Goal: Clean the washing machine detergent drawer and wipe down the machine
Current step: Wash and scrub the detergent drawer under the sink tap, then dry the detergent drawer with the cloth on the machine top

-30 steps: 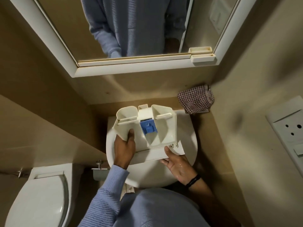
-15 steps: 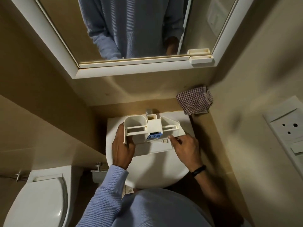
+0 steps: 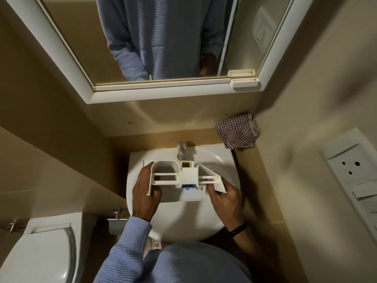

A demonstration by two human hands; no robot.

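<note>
The drawer (image 3: 183,178) is held above the sink (image 3: 183,219) bowl, over its rear half and just in front of the tap (image 3: 181,149). It is tilted so its open compartments face the camera. A blue insert (image 3: 188,187) shows at its lower middle.

Both hands grip it, 1 at each end. The left hand (image 3: 142,199) wraps the end nearer the sink's left rim, fingers curled behind the wall and thumb hooked round the front edge. The right hand (image 3: 226,199), with a dark wristband (image 3: 237,229), curls its fingers round the lower corner nearer the sink's right rim. Whether the drawer touches the bowl cannot be told.

A checked cloth (image 3: 237,133) hangs just beyond the sink's rear right corner. A mirror (image 3: 71,27) is on the wall above the sink. A toilet (image 3: 40,254) stands to the sink's left, and a socket panel (image 3: 350,172) sits on the wall well to its right.
</note>
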